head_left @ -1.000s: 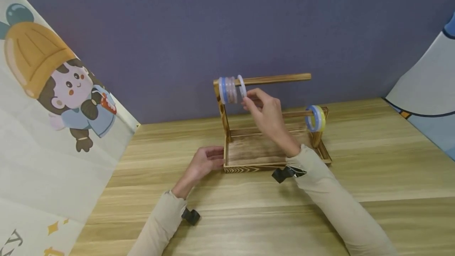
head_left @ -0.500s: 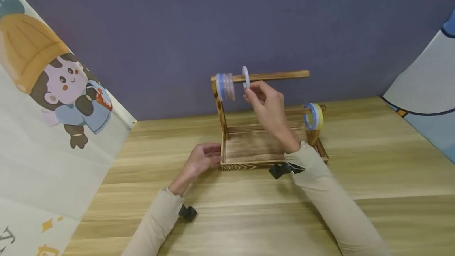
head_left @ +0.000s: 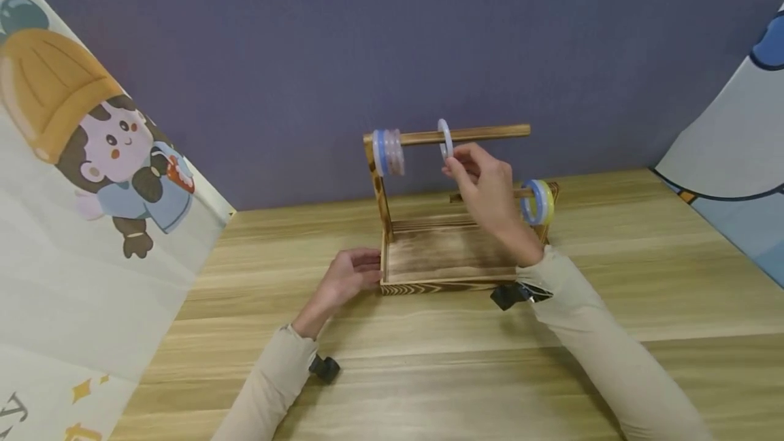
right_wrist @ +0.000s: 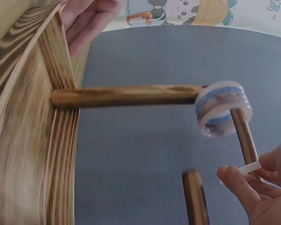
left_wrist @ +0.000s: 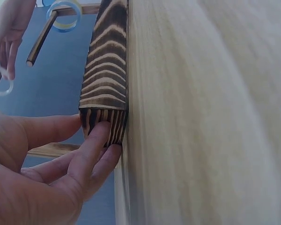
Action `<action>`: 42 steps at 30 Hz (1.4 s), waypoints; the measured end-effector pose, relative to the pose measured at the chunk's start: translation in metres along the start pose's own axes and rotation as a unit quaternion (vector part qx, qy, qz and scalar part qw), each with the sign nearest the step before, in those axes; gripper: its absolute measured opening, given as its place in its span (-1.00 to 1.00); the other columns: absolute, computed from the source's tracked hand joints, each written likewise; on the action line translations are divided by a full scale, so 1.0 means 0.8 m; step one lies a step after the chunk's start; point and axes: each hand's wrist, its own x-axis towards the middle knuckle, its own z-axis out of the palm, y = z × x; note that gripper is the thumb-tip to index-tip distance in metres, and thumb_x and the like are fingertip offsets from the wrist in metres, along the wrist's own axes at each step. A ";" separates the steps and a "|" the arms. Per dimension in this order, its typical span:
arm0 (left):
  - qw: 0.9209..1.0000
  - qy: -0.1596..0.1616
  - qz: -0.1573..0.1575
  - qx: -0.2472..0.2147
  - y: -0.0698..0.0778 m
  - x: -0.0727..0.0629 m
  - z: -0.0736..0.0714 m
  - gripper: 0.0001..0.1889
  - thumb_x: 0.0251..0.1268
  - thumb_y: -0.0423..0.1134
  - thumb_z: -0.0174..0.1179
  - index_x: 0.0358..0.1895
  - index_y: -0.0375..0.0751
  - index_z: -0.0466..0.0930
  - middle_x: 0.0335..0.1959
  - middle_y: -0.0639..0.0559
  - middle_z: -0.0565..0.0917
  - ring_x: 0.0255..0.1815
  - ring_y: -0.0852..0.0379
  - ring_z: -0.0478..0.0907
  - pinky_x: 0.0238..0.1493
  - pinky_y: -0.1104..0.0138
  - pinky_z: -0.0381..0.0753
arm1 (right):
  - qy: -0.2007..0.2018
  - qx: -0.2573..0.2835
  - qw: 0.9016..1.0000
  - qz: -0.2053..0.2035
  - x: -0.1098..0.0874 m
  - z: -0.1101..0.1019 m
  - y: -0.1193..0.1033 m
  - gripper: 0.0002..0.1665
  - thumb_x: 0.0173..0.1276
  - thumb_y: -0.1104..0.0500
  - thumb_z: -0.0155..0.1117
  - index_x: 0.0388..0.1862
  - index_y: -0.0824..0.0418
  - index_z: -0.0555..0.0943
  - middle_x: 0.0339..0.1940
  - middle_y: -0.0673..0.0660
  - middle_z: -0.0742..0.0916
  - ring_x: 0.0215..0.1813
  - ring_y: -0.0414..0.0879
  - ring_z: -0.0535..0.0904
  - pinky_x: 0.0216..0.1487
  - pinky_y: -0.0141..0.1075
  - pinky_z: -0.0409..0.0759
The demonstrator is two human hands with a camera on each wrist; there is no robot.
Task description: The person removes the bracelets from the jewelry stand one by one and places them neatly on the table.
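dark blue backdrop (head_left: 392, 39) is standing behind a wood-grain surface (head_left: 392, 373), where a wooden stand (head_left: 381, 196) is sitting. the right hand (head_left: 490, 186) is pinching a white ring (head_left: 448, 143) between fingers and thumb; that ring is circling the upper bar (head_left: 490, 133), apart from the bunch of rings (head_left: 389, 153) hanging by the upright. the left wrist view is showing more clearly how the left hand (head_left: 346, 276) is resting: its fingers are released, touching the striped end (left_wrist: 116, 124) of the tray. the right wrist view is looking into the bunch's hollow, while the lower bar (right_wrist: 195, 199) is running off its bottom edge. in the head view, the right hand is covering part of that bar, and its blue and yellow rings (head_left: 545, 201) are overlapping. the white ring is appearing blurred in the left wrist view.
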 end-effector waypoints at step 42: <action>1.000 0.001 0.000 -0.012 -0.002 -0.002 0.003 -0.49 0.23 -0.64 0.18 0.28 -0.59 0.38 0.17 -0.48 0.53 0.18 -0.34 0.53 0.06 0.16 0.75 | 0.076 -0.078 0.994 0.014 -0.033 -0.147 0.038 -0.78 0.48 0.34 0.15 -0.06 0.53 0.57 -0.18 0.39 0.75 -0.23 -0.50 0.65 -0.17 -0.69 0.64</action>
